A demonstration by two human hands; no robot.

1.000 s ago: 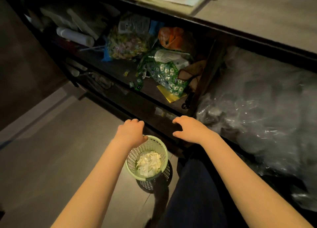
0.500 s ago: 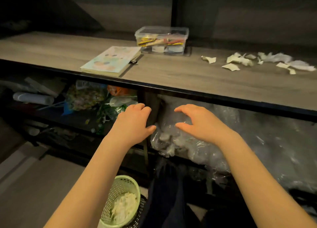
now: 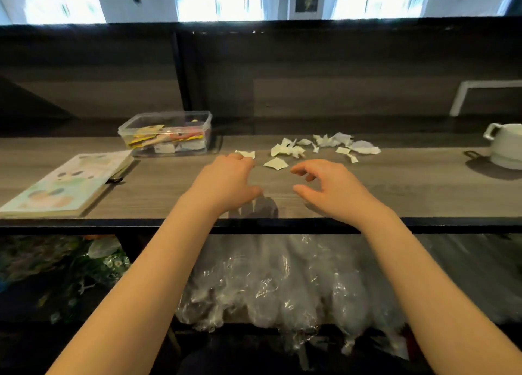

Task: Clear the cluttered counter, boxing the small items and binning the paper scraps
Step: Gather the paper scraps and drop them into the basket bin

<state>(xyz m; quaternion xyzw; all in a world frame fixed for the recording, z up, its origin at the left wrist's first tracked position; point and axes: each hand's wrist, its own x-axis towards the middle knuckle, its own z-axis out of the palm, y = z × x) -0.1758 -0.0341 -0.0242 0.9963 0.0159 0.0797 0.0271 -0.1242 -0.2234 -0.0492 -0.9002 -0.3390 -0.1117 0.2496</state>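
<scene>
Torn white paper scraps [image 3: 324, 147] lie scattered on the wooden counter [image 3: 395, 188], several of them in a loose row. My left hand [image 3: 228, 181] hovers palm down over the counter, its fingertips at the leftmost scrap [image 3: 245, 154], holding nothing. My right hand [image 3: 327, 186] is just right of it, fingers spread and curled, empty, a little short of a triangular scrap [image 3: 276, 164]. A clear plastic box [image 3: 166, 133] with small colourful items inside stands at the back left. The bin is out of view.
A pastel-covered notebook [image 3: 65, 184] lies at the counter's left. A white lidded pot [image 3: 505, 145] stands at the far right. Under the counter are a shelf with a clear plastic bag [image 3: 282, 284] and snack packets [image 3: 107, 258]. A dark back panel rises behind.
My view has lifted from the green bin on the floor up to the counter top. Both empty hands rose from below the shelf edge to over the counter near the scraps.
</scene>
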